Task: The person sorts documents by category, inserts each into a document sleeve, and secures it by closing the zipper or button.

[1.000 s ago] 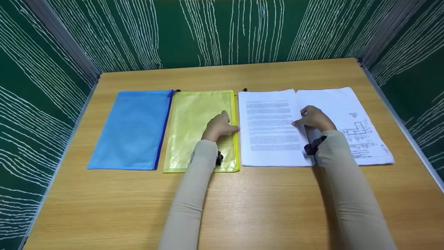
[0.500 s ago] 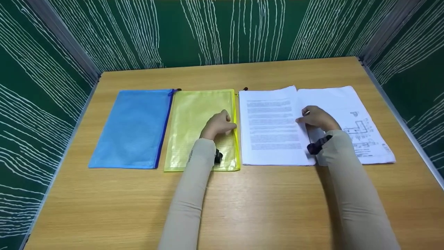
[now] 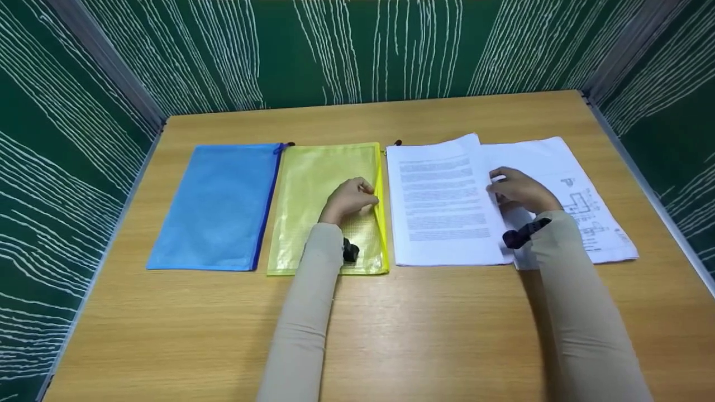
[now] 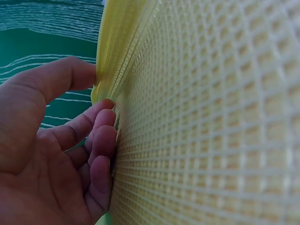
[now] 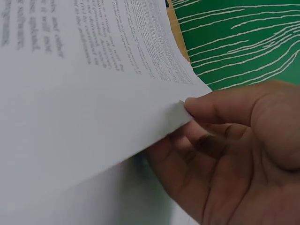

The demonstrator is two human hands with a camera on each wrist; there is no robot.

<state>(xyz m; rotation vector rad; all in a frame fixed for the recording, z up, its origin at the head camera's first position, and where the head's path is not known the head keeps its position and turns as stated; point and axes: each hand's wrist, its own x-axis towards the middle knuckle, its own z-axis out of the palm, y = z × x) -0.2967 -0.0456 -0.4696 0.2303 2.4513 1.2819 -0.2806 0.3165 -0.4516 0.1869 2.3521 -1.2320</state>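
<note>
My left hand pinches the zipped right edge of a yellow mesh zip pouch, between thumb and fingers. In the left wrist view the zip edge stands up from the mesh. My right hand grips the right edge of a stack of printed paper. The right wrist view has the thumb on top of the printed sheet and the fingers under its lifted edge. Beneath and to the right lies a second stack of paper bearing line drawings, partly covered by my right hand and sleeve.
A blue zip pouch lies flat left of the yellow one. All of it rests on a wooden table, with green, white-streaked panels standing around the back and sides.
My right hand has shifted slightly right, and the right edge of the printed stack has risen. My left hand's fingers have curled in, lifting the yellow pouch's zip edge a little.
</note>
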